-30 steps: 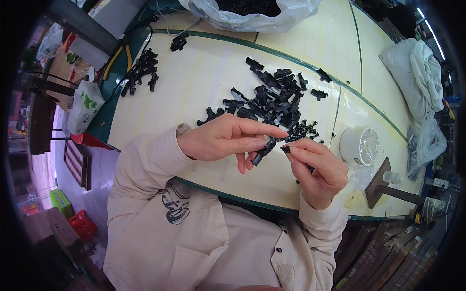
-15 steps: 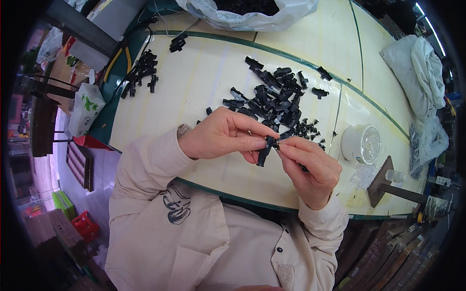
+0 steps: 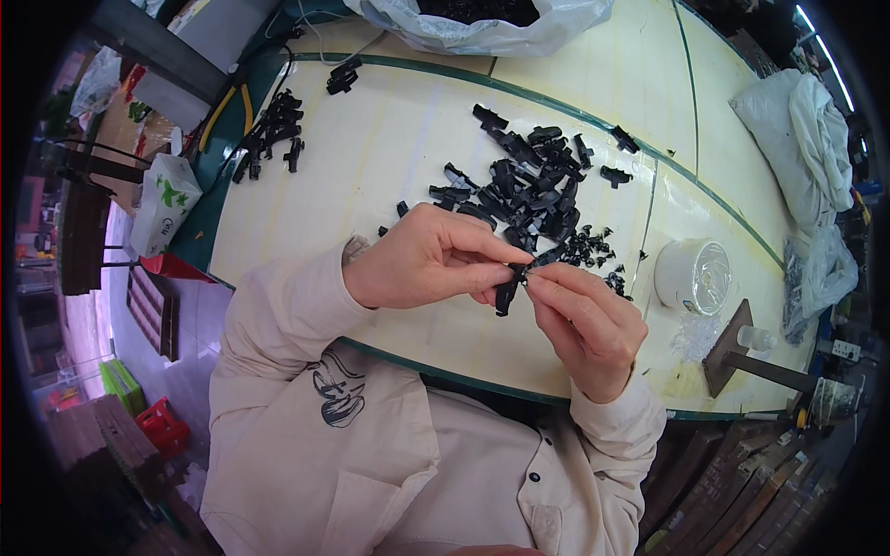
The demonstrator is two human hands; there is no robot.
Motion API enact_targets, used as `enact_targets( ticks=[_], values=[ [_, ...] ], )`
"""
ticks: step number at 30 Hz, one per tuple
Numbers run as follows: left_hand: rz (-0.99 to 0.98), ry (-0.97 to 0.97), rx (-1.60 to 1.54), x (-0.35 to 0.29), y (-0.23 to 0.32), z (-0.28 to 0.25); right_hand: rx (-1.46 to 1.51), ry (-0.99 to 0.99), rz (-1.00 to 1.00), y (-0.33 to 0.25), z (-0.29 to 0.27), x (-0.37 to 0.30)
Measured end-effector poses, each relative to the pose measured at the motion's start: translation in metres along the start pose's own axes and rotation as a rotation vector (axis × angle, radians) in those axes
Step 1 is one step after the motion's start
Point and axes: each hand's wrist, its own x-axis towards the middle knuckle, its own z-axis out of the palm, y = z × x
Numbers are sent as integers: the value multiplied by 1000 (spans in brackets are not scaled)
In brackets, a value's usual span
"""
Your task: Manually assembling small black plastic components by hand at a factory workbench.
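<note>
My left hand (image 3: 431, 259) pinches a black plastic part (image 3: 506, 295) between thumb and fingers, held above the table with its longer end pointing down. Against the side of that part, the fingertips of my right hand (image 3: 590, 320) are closed on a tiny black piece, mostly hidden by the fingers. Just beyond both hands lies a heap of similar black plastic parts (image 3: 533, 181). Small black pieces (image 3: 586, 248) are gathered at the heap's right edge, behind my right hand.
Finished-looking rows aside, a second cluster of black parts (image 3: 271, 134) lies at the left edge of the table (image 3: 371, 130). A white bag (image 3: 556, 23) of black pieces stands at the back. On the right are a wrapped white roll (image 3: 692, 276) and a brown metal stand (image 3: 728, 349).
Both hands stay at nearly the same spot. My right fingertips have shifted slightly against the black plastic part, which has turned a little. The whole view has moved slightly.
</note>
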Motion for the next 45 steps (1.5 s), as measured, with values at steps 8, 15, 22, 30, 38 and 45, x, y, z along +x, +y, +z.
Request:
enact_targets(
  ticks=[8,15,22,30,38,45],
  values=[
    [-96,87,29,-1,3,-9,-59,128,149,7,-4,-1],
    [-227,626,408,-50,-19,-111,-353,15,270,25,-33,-20],
    [-261,1095,1128,-60,-16,-107,-425,-300,167,35,-15,-21],
    [217,379,693,-6,-2,-9,-367,-317,140,39,-13,-19],
    [-209,-34,-54,10,-8,26,-265,-204,-113,20,-19,-9],
    [-249,-51,-358,10,-9,20,-294,-144,-326,10,-21,-12]
  ],
)
